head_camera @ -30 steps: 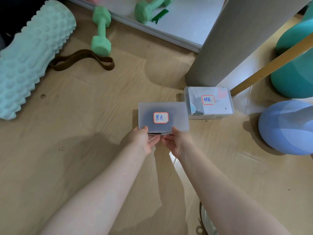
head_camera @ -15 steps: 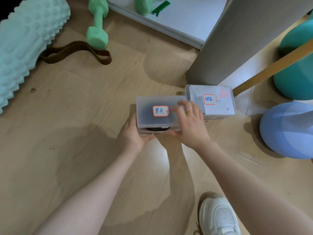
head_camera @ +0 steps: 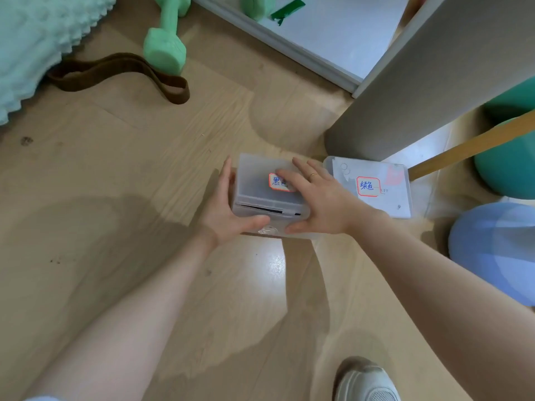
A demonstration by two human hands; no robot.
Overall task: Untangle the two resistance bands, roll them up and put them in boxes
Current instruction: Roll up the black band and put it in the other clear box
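Box in hand: the frosted box (head_camera: 254,185) with the red-edged label sat on the floor (head_camera: 115,198) straight ahead of the person, clasped between both hands.
Long axis: it ran left to right across the view, the short front wall facing the person.
Left hand: the left hand (head_camera: 228,215) gripped the left end, fingers up the side wall and thumb curled along the front lower edge.
Right hand: the right hand (head_camera: 315,204) lay flat on the lid with fingers straight, covering part of the label, thumb at the front right corner.
Lid: it looked nearly down; a dark slit showed along the front, so closing probably wanted a press from above.
Contents: something dark showed through the plastic, likely a rolled band, though I could not be sure.
Second box: the other box (head_camera: 376,189) stood just beside it on the right, lid shut.
Nearer hand: both touched the box; the right was better placed to press.
Loose band: a brown band (head_camera: 115,70) lay well apart, far left.
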